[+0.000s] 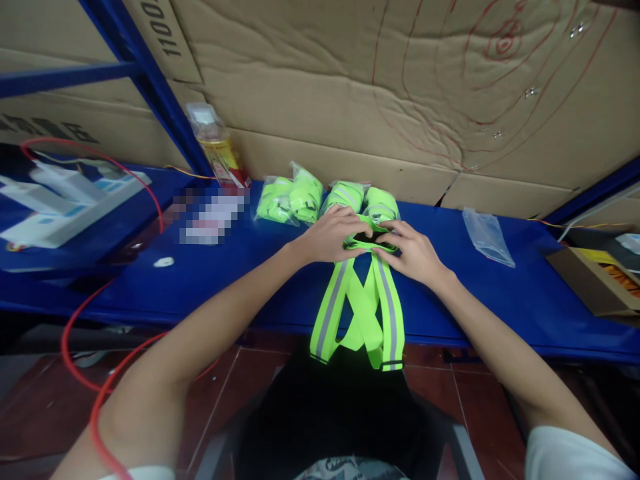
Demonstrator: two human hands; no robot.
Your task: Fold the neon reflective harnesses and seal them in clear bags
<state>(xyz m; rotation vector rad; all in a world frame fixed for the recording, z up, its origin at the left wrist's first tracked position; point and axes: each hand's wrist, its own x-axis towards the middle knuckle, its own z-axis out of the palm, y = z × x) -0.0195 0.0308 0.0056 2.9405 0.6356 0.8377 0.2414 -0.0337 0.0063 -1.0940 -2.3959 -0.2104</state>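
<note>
A neon yellow-green reflective vest (pixel 327 313) made of straps with grey stripes hangs over the front edge of the blue table, its strap ends reaching toward my lap. My left hand (pixel 334 233) grips its waistband from the left, fingers curled over the band. From the right, my right hand (pixel 410 250) holds the same band, thumb below and fingers above. Between the hands the band forms a loop with a dark gap inside. Just behind them stand several clear bags of folded neon vests (pixel 306 195), partly hidden by my hands.
An empty clear plastic bag (pixel 487 237) lies to the right, near an open cardboard box (pixel 595 280). A bottle (pixel 219 147) stands at the back left. Farther left are a white power strip (pixel 75 207) and a red cable (pixel 75 360). Cardboard (pixel 310 87) backs the blue table (pixel 225 287).
</note>
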